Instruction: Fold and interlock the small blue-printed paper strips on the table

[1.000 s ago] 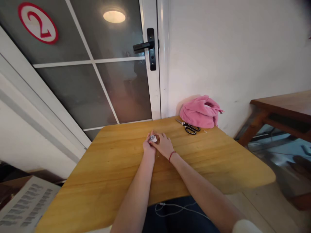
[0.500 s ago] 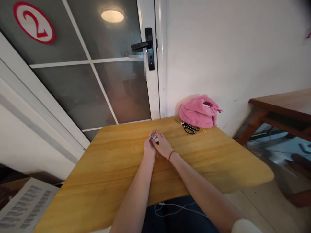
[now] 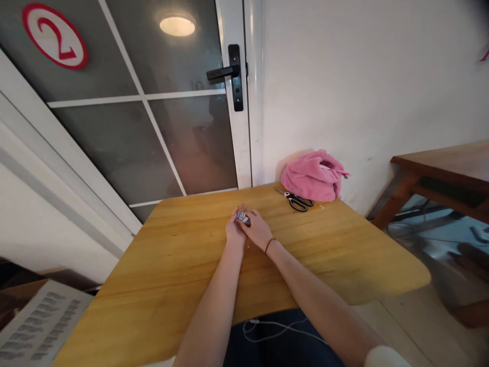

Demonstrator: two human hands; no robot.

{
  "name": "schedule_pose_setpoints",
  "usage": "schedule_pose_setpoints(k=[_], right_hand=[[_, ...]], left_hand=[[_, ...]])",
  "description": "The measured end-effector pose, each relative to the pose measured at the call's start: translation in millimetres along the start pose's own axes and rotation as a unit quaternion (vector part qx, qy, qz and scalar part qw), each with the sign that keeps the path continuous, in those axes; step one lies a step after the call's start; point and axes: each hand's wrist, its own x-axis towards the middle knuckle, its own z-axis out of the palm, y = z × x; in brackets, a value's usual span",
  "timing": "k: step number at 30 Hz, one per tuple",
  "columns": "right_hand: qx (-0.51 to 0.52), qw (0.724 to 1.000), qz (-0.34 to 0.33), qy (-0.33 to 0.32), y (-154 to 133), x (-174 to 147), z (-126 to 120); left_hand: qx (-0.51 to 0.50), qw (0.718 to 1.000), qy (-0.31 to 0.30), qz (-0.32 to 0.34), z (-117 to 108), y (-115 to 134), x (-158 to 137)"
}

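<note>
A small striped dark-and-white piece [image 3: 241, 216] sits between my two hands above the far middle of the wooden table; its kind is too small to make out. My left hand [image 3: 234, 230] cradles it from the left, fingers curled around and partly hidden behind it. From the right, my right hand [image 3: 260, 230] closes on the same piece, with the thumb and fingers at its edge. A reddish-dark spot shows at its right end. A red string bracelet [image 3: 269, 246] circles my right wrist.
Black-handled scissors [image 3: 297, 200] lie at the back right beside a pink plush bag [image 3: 313, 176]. Behind the table [image 3: 171, 265] stands a glass-paned door [image 3: 191, 142] with a black handle. A printed carton [image 3: 42, 326] is at lower left; a white cable [image 3: 275, 329] crosses my lap.
My right fingers have shifted slightly, and more of the striped piece shows between my hands. The scissors and pink bag stay in place.
</note>
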Motion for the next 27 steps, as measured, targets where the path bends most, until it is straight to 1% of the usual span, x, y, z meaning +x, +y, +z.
schedule_pose_setpoints(k=[2, 5, 8, 13, 17, 23, 27], right_hand=[[-0.002, 1.0, -0.004, 0.001, 0.5, -0.3, 0.3], [0.022, 1.0, -0.01, 0.012, 0.8, -0.8, 1.1], [0.041, 0.999, -0.013, 0.007, 1.0, 0.3, 1.1], [0.011, 1.0, -0.007, 0.01, 3.4, 3.7, -0.4], [-0.007, 1.0, -0.01, 0.016, 4.8, 2.3, 0.7], [0.059, 0.998, -0.027, 0.0, 7.3, 4.1, 1.6], [0.051, 0.998, -0.041, 0.001, 8.0, 6.8, -0.1]], left_hand=[[-0.001, 1.0, -0.005, -0.003, 1.3, -0.4, -1.3], [-0.005, 1.0, 0.005, 0.002, 2.4, 0.2, -1.4], [0.001, 1.0, 0.004, 0.003, 1.8, 0.0, 0.2], [0.013, 1.0, -0.02, -0.015, 0.0, -2.3, 0.9], [0.007, 1.0, -0.018, -0.018, -1.4, -2.3, 0.7], [0.009, 1.0, 0.001, -0.018, -2.9, -3.7, 4.0], [-0.006, 0.999, -0.004, -0.035, -1.0, -5.8, 4.5]])
